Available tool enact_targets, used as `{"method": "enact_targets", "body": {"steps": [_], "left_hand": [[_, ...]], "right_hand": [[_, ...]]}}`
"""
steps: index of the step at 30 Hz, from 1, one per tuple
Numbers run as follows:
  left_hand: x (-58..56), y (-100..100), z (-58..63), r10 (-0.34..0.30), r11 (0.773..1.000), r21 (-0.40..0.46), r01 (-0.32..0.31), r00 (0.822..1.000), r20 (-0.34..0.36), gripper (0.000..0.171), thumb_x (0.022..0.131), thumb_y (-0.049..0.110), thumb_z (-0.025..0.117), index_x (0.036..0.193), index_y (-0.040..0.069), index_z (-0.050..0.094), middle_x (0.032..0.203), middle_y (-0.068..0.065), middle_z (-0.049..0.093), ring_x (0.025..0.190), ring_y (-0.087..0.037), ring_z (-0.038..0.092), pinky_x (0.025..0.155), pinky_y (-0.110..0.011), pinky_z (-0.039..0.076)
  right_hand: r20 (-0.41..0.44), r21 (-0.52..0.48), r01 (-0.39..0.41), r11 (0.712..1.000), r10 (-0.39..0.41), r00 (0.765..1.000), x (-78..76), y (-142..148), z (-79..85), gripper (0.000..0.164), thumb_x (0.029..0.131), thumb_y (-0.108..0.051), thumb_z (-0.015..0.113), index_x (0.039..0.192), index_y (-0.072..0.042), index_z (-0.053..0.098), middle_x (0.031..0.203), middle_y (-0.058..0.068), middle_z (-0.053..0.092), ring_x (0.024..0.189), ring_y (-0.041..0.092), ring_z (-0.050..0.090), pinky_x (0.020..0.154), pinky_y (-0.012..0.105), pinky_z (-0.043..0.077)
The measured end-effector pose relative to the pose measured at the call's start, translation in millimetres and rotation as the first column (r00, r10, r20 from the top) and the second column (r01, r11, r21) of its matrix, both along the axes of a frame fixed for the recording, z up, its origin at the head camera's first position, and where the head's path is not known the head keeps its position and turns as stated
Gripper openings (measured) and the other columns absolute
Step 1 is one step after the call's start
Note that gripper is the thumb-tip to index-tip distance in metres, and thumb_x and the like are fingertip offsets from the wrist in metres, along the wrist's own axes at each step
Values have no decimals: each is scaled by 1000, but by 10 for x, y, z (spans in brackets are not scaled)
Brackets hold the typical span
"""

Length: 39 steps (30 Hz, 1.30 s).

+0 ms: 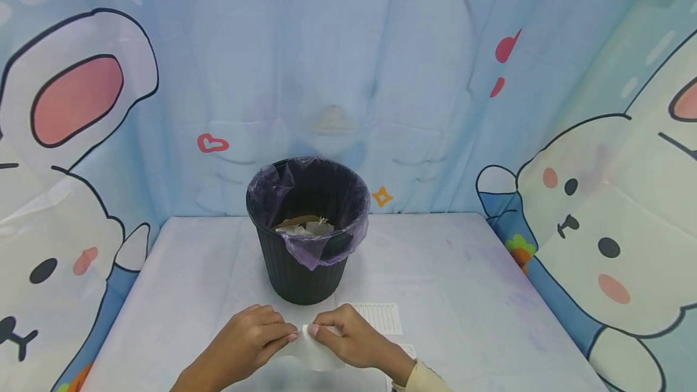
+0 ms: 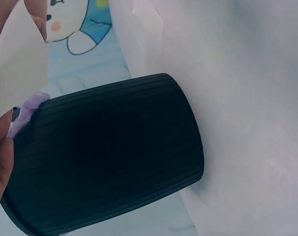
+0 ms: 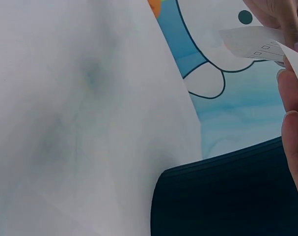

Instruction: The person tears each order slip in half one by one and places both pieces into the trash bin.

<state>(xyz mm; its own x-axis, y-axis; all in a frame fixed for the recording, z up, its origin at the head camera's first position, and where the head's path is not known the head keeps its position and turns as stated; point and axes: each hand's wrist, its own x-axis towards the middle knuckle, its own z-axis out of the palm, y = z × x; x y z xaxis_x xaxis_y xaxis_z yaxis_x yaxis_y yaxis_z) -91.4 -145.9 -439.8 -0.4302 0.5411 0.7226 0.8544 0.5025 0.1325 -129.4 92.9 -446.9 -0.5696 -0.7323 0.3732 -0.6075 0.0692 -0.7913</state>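
A thin white slip of paper (image 1: 322, 352) is held between both hands, low over the table in front of the bin. My left hand (image 1: 256, 339) pinches its left side, with thumb and forefinger close together. Just across from it, my right hand (image 1: 354, 337) grips the top edge between thumb and curled fingers. In the left wrist view the paper (image 2: 22, 61) looks blank. Small printed boxes show on the paper (image 3: 264, 48) in the right wrist view. Both hands' fingertips are close to each other along the upper edge.
A black bin (image 1: 305, 274) with a purple liner (image 1: 356, 222) stands just beyond the hands, with cardboard and white scraps (image 1: 307, 227) inside. Printed paper sheets (image 1: 379, 318) lie on the white table (image 1: 463, 295) beside my right hand. A rabbit-patterned curtain (image 1: 327, 47) hangs behind.
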Motion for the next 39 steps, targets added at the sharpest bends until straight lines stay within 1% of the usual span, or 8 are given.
{"method": "enact_targets", "body": {"steps": [1, 4, 9, 13, 16, 26, 34, 39], "left_hand": [[0, 0, 0, 0, 1000, 0, 0, 1000, -1, 10, 93, 24, 73, 85, 19, 76, 72, 16, 62, 65, 3, 46, 65, -8, 39], [-1, -2, -1, -6, 1000, 3, 6, 1000, -9, 10, 93, 24, 73, 85, 18, 77, 73, 16, 64, 65, 3, 47, 65, -9, 40], [0, 1, 6, -18, 1000, 10, 19, 999, -27, 9, 92, 23, 73, 86, 18, 77, 75, 15, 66, 66, 1, 49, 67, -10, 43], [7, -2, 14, -22, 1000, 8, 23, 999, -43, 3, 89, 21, 76, 89, 18, 78, 77, 14, 68, 68, 0, 52, 69, -12, 45], [11, -3, 17, -25, 1000, 4, 25, 998, -52, 4, 86, 19, 78, 90, 18, 78, 78, 14, 68, 69, 0, 53, 70, -13, 45], [13, -8, 10, -21, 1000, 3, 21, 998, -54, 4, 86, 19, 78, 90, 19, 78, 78, 14, 68, 69, -1, 53, 69, -12, 45], [12, -6, 25, -21, 1000, -1, 21, 997, -80, 6, 91, 22, 74, 90, 19, 78, 78, 14, 68, 70, -1, 54, 70, -13, 46], [14, -4, 29, -27, 1000, 4, 28, 996, -84, 4, 89, 21, 76, 90, 18, 78, 78, 14, 68, 70, -1, 53, 69, -12, 44]], "right_hand": [[9, -1, 1, 1000, -1, 1000, 2, 0, 2, 29, 101, -7, 55, 74, -6, 64, 58, 2, 51, 58, -9, 42, 47, 11, 40], [-27, 0, 3, 1000, -3, 1000, 6, 0, 4, 29, 101, -6, 54, 74, -7, 64, 58, 2, 52, 58, -10, 42, 46, 11, 40], [-3, 1, 17, 1000, -17, 1000, 13, 6, 0, 30, 101, -8, 55, 72, -8, 62, 57, 0, 48, 56, -9, 39, 47, 10, 37], [-74, -3, 26, 1000, -26, 997, 5, 18, -9, 29, 101, -6, 55, 73, -8, 64, 57, -2, 47, 57, -11, 38, 45, 10, 37], [-113, -9, 21, 1000, -22, 993, -4, 26, -24, 28, 100, -3, 55, 74, -7, 65, 57, -2, 48, 57, -12, 38, 44, 11, 38], [-101, -7, 17, 1000, -18, 995, -7, 32, -55, 28, 99, -1, 55, 73, -6, 64, 55, -1, 47, 56, -11, 38, 44, 11, 37], [-63, -4, 35, 999, -35, 997, 9, 27, 4, 27, 100, -6, 55, 76, -6, 68, 60, 3, 60, 57, -12, 44, 45, 11, 42], [-82, -3, 39, 999, -39, 996, 18, 28, 9, 28, 100, -6, 54, 77, -6, 68, 63, 4, 64, 58, -13, 46, 45, 12, 44]]}}
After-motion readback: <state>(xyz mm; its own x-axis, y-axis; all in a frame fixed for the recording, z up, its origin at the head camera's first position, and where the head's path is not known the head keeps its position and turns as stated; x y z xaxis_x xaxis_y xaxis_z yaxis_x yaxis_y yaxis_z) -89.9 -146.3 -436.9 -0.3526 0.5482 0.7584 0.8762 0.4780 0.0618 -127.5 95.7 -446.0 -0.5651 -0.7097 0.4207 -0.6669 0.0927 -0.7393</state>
